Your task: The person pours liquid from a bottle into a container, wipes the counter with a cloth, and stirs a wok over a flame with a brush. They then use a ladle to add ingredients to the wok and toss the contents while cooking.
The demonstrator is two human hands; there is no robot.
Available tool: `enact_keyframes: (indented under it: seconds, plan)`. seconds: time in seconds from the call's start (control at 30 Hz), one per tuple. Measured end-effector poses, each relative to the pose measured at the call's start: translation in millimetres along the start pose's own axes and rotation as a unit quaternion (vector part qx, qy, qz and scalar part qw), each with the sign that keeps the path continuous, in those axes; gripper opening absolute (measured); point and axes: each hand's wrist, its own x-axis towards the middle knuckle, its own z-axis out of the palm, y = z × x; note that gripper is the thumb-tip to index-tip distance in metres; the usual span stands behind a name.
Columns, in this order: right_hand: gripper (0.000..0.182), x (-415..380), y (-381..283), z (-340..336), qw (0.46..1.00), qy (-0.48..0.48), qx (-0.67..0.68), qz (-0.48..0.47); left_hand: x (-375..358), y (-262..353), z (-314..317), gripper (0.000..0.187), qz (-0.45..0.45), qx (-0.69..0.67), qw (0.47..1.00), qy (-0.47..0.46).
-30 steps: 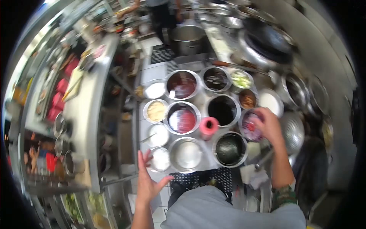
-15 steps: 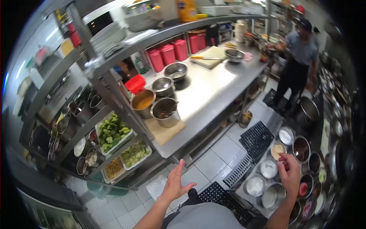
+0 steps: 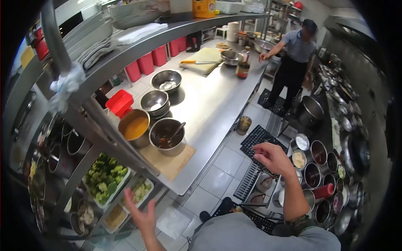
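My left hand [image 3: 141,212] is open with fingers spread and holds nothing. It is in front of the lower shelf, nearest to the tray of chopped pale green vegetables [image 3: 143,189] and the tray of broccoli [image 3: 104,178]. My right hand [image 3: 275,159] is raised over the floor between the counter and the containers at right, fingers loosely bent and apart, with nothing visible in it. On the counter's near end, a pot of dark sauce with a ladle [image 3: 167,136] stands on a brown board [image 3: 181,165]. Beside it is a pot of orange liquid [image 3: 136,126].
Steel bowls [image 3: 166,80], a cutting board with a knife [image 3: 202,60] and a bottle [image 3: 242,67] stand on the steel counter [image 3: 209,121]. A co-worker [image 3: 295,58] stands at its far end. Black mats [image 3: 256,140] lie on the tiles. Several containers [image 3: 319,152] line the right side.
The view has shifted closer to the counter's near end. My left hand has swung left toward the shelf trays. My right hand has moved left, away from the containers. The co-worker's arm is extended toward the counter.
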Motion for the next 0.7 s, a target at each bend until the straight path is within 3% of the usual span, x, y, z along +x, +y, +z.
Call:
enact_keyframes:
  seconds: [0.07, 0.13, 0.2, 0.27, 0.33, 0.37, 0.4, 0.47, 0.53, 0.7]
  plan:
    - [0.030, 23, 4, -2, 1.000, -0.004, 0.014, 0.012, 5, 1, -3, 0.093, 0.003, -0.007, 1.000, 0.027]
    - [0.029, 52, 20, 0, 0.999, 0.016, 0.040, 0.019, 8, 6, -3, 0.079, -0.007, 0.001, 0.996, 0.088]
    - [0.028, 88, 41, 2, 0.981, 0.025, 0.188, 0.051, 7, 1, -5, 0.081, -0.025, 0.008, 0.997, 0.068]
    - [0.028, 132, 66, -2, 0.975, 0.038, 0.216, 0.042, 6, 0, -7, 0.084, -0.048, 0.021, 0.997, 0.051]
    - [0.028, 185, 89, -8, 0.965, 0.117, 0.231, 0.044, 14, 8, -4, 0.086, -0.071, 0.055, 0.995, 0.040]
    - [0.029, 213, 103, -11, 0.955, 0.134, 0.260, 0.054, 19, 17, 5, 0.075, -0.053, 0.060, 0.993, 0.084]
    - [0.030, 243, 116, -14, 0.944, 0.149, 0.289, 0.063, 24, 16, 5, 0.075, -0.051, 0.063, 0.993, 0.091]
    - [0.035, 304, 139, -20, 0.934, 0.174, 0.302, 0.080, 26, 5, 4, 0.080, -0.018, 0.171, 0.985, 0.031]
    - [0.040, 366, 168, -21, 0.938, 0.190, 0.283, 0.060, 32, 18, 15, 0.080, -0.044, 0.151, 0.987, 0.039]
    - [0.059, 487, 211, -13, 0.951, 0.192, 0.243, 0.016, 35, 46, 27, 0.078, -0.084, 0.279, 0.957, -0.006]
